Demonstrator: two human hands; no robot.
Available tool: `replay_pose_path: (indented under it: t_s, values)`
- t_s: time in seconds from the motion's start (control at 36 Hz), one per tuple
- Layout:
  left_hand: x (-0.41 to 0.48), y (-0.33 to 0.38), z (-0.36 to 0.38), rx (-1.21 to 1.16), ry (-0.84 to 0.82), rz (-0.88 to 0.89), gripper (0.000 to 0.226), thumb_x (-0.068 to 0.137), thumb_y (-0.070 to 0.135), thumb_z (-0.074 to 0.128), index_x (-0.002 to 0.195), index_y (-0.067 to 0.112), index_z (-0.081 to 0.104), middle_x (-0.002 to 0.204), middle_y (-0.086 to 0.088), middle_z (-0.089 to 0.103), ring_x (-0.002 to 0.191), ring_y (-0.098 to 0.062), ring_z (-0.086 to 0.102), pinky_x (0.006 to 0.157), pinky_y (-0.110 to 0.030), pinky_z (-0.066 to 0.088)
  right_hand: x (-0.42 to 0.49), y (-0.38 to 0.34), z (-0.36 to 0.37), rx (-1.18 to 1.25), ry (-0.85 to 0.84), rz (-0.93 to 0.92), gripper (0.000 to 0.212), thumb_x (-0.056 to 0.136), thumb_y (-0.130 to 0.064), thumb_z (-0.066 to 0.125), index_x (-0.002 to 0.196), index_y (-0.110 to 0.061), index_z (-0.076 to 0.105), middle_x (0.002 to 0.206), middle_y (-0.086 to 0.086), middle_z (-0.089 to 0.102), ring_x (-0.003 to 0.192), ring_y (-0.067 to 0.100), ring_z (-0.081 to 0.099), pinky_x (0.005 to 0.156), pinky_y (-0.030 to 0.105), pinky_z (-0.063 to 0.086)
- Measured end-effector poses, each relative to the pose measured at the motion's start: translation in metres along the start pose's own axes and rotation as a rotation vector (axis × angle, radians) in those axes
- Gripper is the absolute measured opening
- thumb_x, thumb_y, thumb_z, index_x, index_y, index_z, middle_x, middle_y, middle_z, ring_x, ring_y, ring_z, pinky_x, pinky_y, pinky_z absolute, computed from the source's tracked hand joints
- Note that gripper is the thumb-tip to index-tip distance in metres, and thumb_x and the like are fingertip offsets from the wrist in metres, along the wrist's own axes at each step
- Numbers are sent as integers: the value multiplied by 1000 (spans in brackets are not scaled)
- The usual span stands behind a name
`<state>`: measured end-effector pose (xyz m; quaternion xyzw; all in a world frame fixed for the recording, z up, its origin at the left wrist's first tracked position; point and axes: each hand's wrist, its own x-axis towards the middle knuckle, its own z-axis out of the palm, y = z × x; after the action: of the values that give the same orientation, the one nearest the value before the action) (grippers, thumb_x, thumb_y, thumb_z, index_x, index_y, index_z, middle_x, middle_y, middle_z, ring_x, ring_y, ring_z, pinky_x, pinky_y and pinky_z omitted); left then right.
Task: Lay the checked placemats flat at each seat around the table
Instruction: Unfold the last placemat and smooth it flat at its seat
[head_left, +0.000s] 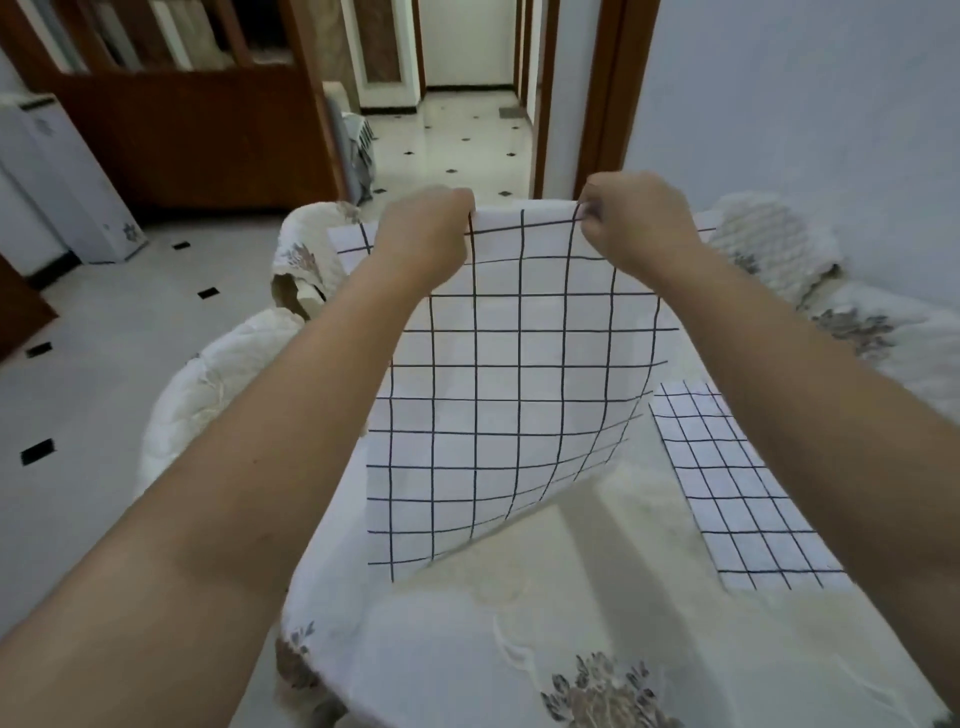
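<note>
A white placemat with black checks (498, 395) hangs in the air over the table (561, 613), held up by its top edge. My left hand (423, 236) pinches the top left corner and my right hand (631, 223) pinches the top right corner. The mat's lower edge curls just above the cream floral tablecloth. A second checked placemat (737, 493) lies flat on the table at the right. A third checked placemat (350, 244) shows at the far side, mostly hidden behind my left hand and the held mat.
Chairs with cream quilted covers stand at the left (208, 384), the far left (306, 254) and the far right (769, 244). A white wall runs along the right. Beyond the table a tiled hallway (457, 140) opens, with a wooden cabinet (197, 124) at the left.
</note>
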<state>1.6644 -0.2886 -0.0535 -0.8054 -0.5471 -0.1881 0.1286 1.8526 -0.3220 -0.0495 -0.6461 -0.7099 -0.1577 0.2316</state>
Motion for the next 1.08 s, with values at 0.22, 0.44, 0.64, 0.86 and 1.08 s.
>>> replay_pose_path:
  t_s: [0.22, 0.44, 0.64, 0.86, 1.08]
  values:
    - [40, 10, -54, 20, 170, 0, 32, 89, 0, 45, 120, 7, 52, 111, -15, 59, 101, -31, 56, 77, -35, 41, 41, 5, -48, -7, 192, 8, 27, 94, -14, 41, 111, -6, 60, 105, 17, 64, 98, 33, 57, 74, 33, 40]
    - [21, 24, -83, 25, 379, 113, 23, 93, 5, 43, 113, 4, 55, 99, -15, 61, 85, -29, 56, 70, -31, 37, 18, 14, -80, -87, 426, -21, 27, 89, -15, 40, 102, -4, 61, 99, 16, 64, 88, 33, 57, 71, 34, 37]
    - [-28, 25, -70, -84, 452, 299, 31, 92, 18, 35, 91, 2, 61, 74, -13, 58, 64, -26, 51, 60, -35, 41, -32, 15, -79, -45, 353, -74, 23, 86, -16, 46, 97, -4, 62, 94, 17, 64, 84, 36, 55, 67, 30, 30]
    - [-97, 26, -27, -56, 391, 341, 20, 80, 7, 45, 62, 3, 54, 53, -11, 51, 45, -26, 45, 48, -27, 34, -101, 10, -52, 50, 168, -122, 14, 76, -12, 51, 81, -7, 64, 77, 9, 66, 70, 33, 60, 59, 30, 40]
    - [-186, 30, 20, -46, 151, 294, 19, 74, 5, 42, 60, 9, 54, 57, -5, 54, 50, -26, 49, 56, -33, 31, -166, 5, -20, 150, -120, -176, 15, 72, -13, 55, 71, -15, 70, 65, -1, 68, 58, 26, 65, 45, 33, 51]
